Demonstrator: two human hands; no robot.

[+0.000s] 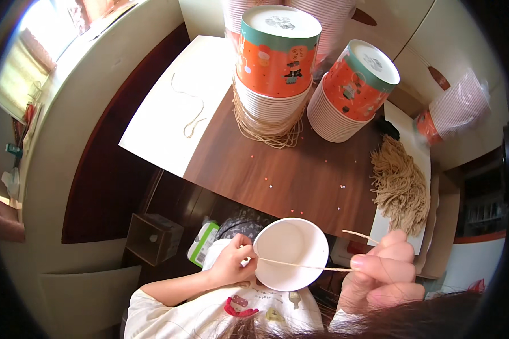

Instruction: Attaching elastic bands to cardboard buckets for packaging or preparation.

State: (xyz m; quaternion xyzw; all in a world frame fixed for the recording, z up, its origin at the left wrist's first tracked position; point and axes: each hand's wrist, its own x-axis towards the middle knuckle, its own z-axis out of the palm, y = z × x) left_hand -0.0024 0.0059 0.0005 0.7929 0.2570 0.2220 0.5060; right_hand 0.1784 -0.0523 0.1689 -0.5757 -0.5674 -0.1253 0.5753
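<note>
Left hand (230,263) pinching white paper bowl (290,253) rim at 9 o'clock | right hand (379,270) fingers closed on tan string (300,265) (axis 9-to-3 across bowl) | bowl below worktop (300,169) edge

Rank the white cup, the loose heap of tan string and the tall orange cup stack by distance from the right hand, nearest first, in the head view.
From the right hand:
1. White cup, just to its left, over the lap.
2. Heap of tan string, beyond it at the table's right edge.
3. Tall orange cup stack, far back on the table, to the left.
</note>
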